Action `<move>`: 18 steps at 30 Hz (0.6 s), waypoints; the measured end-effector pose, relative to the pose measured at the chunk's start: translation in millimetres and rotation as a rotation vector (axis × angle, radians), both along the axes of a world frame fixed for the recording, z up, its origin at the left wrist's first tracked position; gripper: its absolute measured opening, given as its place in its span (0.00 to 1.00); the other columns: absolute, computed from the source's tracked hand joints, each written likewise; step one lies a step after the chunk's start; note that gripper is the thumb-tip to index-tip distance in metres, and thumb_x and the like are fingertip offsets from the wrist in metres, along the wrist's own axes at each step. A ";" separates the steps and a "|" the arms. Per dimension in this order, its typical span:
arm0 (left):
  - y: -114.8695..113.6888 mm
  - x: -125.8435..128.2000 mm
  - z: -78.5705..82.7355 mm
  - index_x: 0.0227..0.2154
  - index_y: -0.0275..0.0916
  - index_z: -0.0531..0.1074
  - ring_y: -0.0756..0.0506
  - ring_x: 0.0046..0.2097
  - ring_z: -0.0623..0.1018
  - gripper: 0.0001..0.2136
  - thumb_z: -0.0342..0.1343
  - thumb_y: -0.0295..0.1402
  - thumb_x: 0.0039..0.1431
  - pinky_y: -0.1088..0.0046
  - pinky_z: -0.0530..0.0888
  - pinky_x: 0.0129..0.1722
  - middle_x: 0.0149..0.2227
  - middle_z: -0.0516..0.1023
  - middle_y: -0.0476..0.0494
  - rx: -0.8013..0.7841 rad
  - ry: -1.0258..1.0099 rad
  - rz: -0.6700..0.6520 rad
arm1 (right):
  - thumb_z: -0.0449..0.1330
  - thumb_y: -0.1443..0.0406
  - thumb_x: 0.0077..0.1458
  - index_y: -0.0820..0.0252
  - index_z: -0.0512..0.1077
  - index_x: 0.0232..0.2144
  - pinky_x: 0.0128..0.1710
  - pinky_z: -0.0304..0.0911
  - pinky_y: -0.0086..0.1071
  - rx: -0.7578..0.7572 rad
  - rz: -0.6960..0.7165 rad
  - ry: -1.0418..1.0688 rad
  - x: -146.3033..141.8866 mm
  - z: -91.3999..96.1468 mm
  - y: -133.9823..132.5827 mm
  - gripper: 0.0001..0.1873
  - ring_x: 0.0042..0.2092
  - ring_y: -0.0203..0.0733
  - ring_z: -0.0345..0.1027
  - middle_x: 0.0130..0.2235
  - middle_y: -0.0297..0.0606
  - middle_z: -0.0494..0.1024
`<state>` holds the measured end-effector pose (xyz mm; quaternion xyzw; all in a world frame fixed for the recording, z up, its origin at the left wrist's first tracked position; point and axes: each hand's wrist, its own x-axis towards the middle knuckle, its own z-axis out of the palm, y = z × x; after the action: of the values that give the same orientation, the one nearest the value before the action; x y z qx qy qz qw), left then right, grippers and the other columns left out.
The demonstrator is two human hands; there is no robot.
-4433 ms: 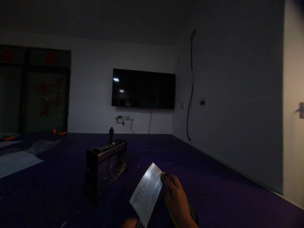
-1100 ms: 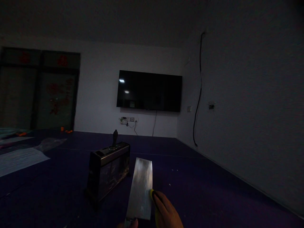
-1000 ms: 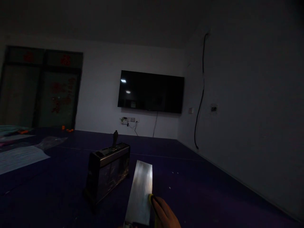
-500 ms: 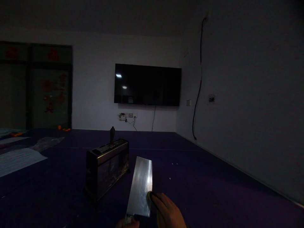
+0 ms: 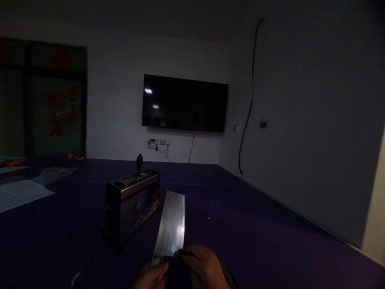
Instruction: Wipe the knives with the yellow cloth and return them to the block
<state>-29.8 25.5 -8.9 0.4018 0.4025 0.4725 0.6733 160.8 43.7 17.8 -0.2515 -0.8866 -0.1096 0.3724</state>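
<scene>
A broad steel cleaver (image 5: 171, 227) points away from me, its flat side up, low in the middle of the view. My left hand (image 5: 150, 275) is closed around the cleaver's handle end at the bottom edge. My right hand (image 5: 203, 268) is closed over the near end of the blade, pressing something dark on it; what it holds is hard to see in the dim light. Just beyond the blade's tip stands a dark box-shaped knife holder (image 5: 131, 202) with one dark handle (image 5: 139, 164) sticking up from its top.
The floor (image 5: 255, 224) is dark purple. White sheets and clear plastic (image 5: 24, 188) lie at the far left. A black screen (image 5: 184, 102) hangs on the back wall over sockets and cables. A white wall (image 5: 300, 132) runs along the right.
My right hand has slid down the blade from its middle towards the handle end. The yellow thing under its fingers no longer shows. The left hand has come further into view.
</scene>
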 end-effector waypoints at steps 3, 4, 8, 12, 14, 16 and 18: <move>2.7 -0.6 -3.6 0.10 0.39 0.58 0.57 0.14 0.59 0.22 0.62 0.47 0.41 0.82 0.57 0.16 0.08 0.56 0.57 0.039 0.007 -0.032 | 0.50 0.75 0.41 0.55 0.72 0.40 0.29 0.65 0.30 0.009 -0.009 -0.001 0.1 -0.3 0.5 0.24 0.30 0.41 0.70 0.32 0.38 0.77; 2.2 -1.1 -3.8 0.10 0.39 0.57 0.57 0.13 0.58 0.23 0.61 0.48 0.41 0.82 0.56 0.15 0.08 0.55 0.57 0.052 -0.001 -0.048 | 0.49 0.75 0.41 0.55 0.72 0.40 0.29 0.65 0.30 0.008 -0.014 -0.003 0.2 -0.1 0.3 0.24 0.30 0.41 0.70 0.32 0.38 0.77; -4.8 -3.2 1.0 0.12 0.40 0.58 0.57 0.12 0.55 0.23 0.59 0.52 0.39 0.81 0.52 0.13 0.07 0.53 0.58 0.042 -0.034 -0.144 | 0.48 0.77 0.39 0.56 0.72 0.40 0.30 0.65 0.30 -0.022 -0.027 -0.016 0.5 1.8 -2.1 0.26 0.31 0.40 0.70 0.33 0.38 0.77; -8.6 -3.4 5.2 0.14 0.40 0.59 0.57 0.10 0.54 0.23 0.59 0.54 0.37 0.82 0.50 0.12 0.06 0.53 0.59 0.057 -0.067 -0.185 | 0.48 0.77 0.38 0.57 0.73 0.40 0.31 0.66 0.30 -0.031 -0.053 0.013 1.2 1.9 -2.6 0.26 0.32 0.41 0.70 0.34 0.39 0.77; -7.7 -2.9 5.9 0.13 0.39 0.59 0.58 0.10 0.55 0.23 0.60 0.54 0.36 0.83 0.50 0.12 0.06 0.54 0.59 0.071 -0.101 -0.229 | 0.48 0.78 0.37 0.57 0.73 0.40 0.33 0.66 0.31 -0.062 -0.078 0.038 1.7 1.4 -1.7 0.28 0.34 0.41 0.70 0.34 0.40 0.77; -7.2 -2.2 6.9 0.14 0.39 0.60 0.58 0.09 0.55 0.23 0.62 0.52 0.36 0.83 0.49 0.11 0.05 0.56 0.59 0.065 -0.144 -0.279 | 0.47 0.78 0.38 0.57 0.73 0.41 0.36 0.66 0.30 -0.103 -0.113 0.075 2.3 1.0 -0.6 0.28 0.35 0.41 0.70 0.36 0.40 0.77; -8.1 -1.0 8.4 0.13 0.40 0.59 0.57 0.08 0.55 0.23 0.63 0.51 0.33 0.83 0.47 0.09 0.05 0.55 0.59 0.043 -0.156 -0.307 | 0.47 0.79 0.41 0.57 0.72 0.43 0.37 0.66 0.30 -0.132 -0.157 0.126 3.1 1.1 0.3 0.28 0.37 0.41 0.70 0.38 0.40 0.76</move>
<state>-30.8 17.4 -0.4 0.4349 0.2727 0.4026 0.7579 163.8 44.0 18.9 -0.3504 -0.8445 -0.0636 0.4001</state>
